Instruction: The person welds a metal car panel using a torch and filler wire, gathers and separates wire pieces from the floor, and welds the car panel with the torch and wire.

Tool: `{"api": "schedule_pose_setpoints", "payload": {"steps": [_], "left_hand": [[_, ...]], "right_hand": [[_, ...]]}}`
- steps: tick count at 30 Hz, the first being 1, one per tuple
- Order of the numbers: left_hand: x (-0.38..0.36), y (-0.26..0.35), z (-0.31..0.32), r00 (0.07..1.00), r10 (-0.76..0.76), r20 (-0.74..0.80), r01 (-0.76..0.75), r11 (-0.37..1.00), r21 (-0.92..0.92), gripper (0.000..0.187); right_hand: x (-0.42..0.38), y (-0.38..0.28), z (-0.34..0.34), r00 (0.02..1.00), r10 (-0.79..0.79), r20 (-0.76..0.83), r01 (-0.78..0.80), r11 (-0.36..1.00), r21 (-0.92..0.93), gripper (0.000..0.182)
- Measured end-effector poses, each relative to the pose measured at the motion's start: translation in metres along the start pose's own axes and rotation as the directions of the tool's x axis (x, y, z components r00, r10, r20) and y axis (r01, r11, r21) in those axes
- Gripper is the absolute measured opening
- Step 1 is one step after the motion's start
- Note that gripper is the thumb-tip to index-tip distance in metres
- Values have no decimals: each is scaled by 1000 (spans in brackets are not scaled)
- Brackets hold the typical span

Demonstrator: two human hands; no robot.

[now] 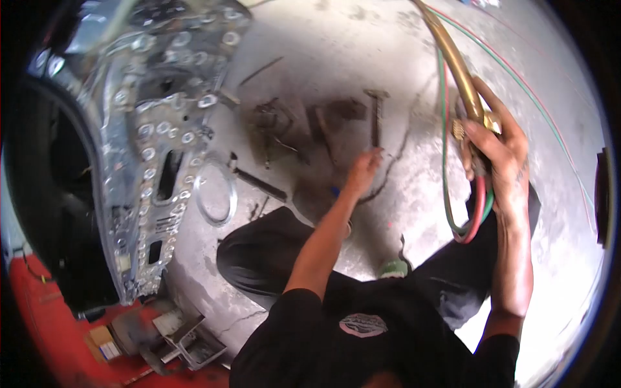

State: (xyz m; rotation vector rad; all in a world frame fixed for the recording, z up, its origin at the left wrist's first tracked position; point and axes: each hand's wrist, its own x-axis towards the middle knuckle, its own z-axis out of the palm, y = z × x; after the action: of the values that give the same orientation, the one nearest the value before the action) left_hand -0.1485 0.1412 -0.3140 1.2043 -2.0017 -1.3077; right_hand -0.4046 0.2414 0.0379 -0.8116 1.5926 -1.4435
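The brass torch (460, 64) is found in the upper right of the frame. It is held by the right hand (509, 145), whose grip is closed around the valve end, with the thumb near a knurled knob (458, 130); probably it is held so in order that the knob can be reached easily. From this raised hold, the red hose (479, 207) and the green hose (445, 142) are let down in a loop.

In the centre, the left hand (364, 171) is placed at the lower end of a hammer (376, 119); whether its grip is closed on the handle cannot be told, because the fingers are blurred. Dark metal pieces (315, 123) are laid nearby on the concrete floor (291, 52), perhaps for being within reach; their shapes are hardly made out.

Further left, a metal ring (217, 193) is seen beside a perforated metal panel (150, 155). Both panel and torch are cut off by the upper edge.
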Motion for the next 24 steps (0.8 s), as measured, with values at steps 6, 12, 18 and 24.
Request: {"api": "schedule_pose_setpoints", "payload": {"steps": [6, 12, 18, 24], "left_hand": [[20, 51, -3, 969, -58, 240, 22, 988, 150, 48], [39, 21, 30, 951, 34, 308, -81, 987, 139, 50], [40, 24, 46, 892, 77, 444, -219, 935, 278, 50], [31, 38, 49, 922, -178, 343, 218, 973, -81, 53]], "right_hand": [[-3, -4, 10, 999, -38, -20, 39, 998, 43, 71], [-3, 0, -1, 1000, 0, -4, 0, 1000, -21, 71], [1, 12, -10, 1000, -13, -17, 14, 999, 50, 69], [3, 11, -14, 998, -41, -38, 44, 995, 88, 68]]}}
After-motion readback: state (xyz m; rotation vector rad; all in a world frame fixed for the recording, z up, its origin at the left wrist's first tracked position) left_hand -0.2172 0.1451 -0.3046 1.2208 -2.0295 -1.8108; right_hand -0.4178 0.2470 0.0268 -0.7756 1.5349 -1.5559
